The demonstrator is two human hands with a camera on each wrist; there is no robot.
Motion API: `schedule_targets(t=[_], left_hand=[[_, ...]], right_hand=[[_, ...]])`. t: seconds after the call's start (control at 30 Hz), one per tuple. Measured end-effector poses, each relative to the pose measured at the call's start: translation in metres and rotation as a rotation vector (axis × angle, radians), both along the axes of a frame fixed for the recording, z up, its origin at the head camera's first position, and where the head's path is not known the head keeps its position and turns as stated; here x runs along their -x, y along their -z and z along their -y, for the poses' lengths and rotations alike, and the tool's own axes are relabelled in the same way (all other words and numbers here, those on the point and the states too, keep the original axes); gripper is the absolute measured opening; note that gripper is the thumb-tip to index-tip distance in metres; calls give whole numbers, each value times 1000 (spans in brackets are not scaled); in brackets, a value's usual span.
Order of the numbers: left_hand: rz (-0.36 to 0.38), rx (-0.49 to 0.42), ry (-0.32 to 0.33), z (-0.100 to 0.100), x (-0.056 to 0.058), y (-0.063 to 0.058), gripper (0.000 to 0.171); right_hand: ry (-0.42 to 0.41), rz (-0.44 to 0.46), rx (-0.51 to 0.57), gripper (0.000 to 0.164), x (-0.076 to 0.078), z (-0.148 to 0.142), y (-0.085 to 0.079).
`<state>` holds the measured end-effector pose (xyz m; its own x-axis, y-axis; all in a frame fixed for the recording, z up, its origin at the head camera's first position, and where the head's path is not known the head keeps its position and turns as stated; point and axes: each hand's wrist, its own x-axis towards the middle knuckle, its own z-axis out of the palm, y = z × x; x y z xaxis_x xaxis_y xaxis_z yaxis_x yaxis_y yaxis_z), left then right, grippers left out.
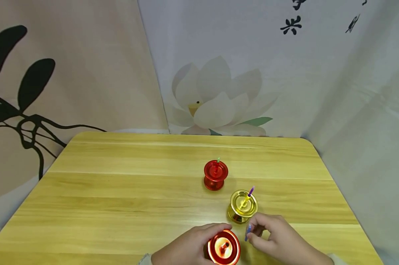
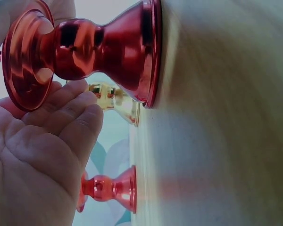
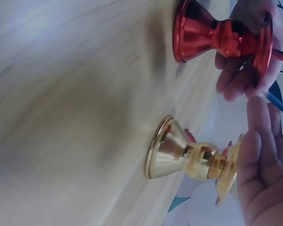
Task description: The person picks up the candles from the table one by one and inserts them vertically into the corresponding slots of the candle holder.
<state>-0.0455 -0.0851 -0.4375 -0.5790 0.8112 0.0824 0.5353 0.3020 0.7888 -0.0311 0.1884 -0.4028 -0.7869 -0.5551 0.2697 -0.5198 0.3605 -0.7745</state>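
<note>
My left hand [image 1: 192, 243] grips a shiny red candle holder [image 1: 233, 254] by its dish, fingers curled around the rim. A short post [image 1: 224, 246] stands in the middle of that dish. In the left wrist view its flared base [image 2: 148, 52] is right at the tabletop. Just to the right, my right hand [image 1: 279, 235] pinches a thin blue candle [image 1: 248, 233] between thumb and fingers, beside the red rim. Behind the right hand's fingertips stands a gold candle holder [image 1: 244, 204] bearing a tilted purple candle [image 1: 251, 191].
Farther back, another red candle holder [image 1: 216, 175] stands upright with a green-tipped candle [image 1: 218, 160]. All this is on a light wooden table [image 1: 119, 198] with rounded far corners. Printed cloth [image 1: 219, 36] hangs behind the table and along its sides.
</note>
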Motion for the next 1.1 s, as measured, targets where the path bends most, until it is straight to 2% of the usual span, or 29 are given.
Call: schedule_targets(t=[0.33, 0.53, 0.63, 0.77, 1.1], left_hand=[[18, -10, 4, -1, 1, 0, 74], [58, -15, 3, 0, 1, 1, 73], [47, -35, 4, 0, 1, 2, 71], [22, -73, 15, 0, 0, 3, 68], [18, -66, 3, -1, -1, 3, 71]], right_hand=[[-56, -128, 62, 33, 2, 12, -4], [-54, -115, 77, 35, 0, 19, -11], [-65, -115, 92, 36, 1, 23, -15], [-98, -168, 118, 36, 2, 28, -18], [-125, -265, 142, 7, 5, 34, -19]])
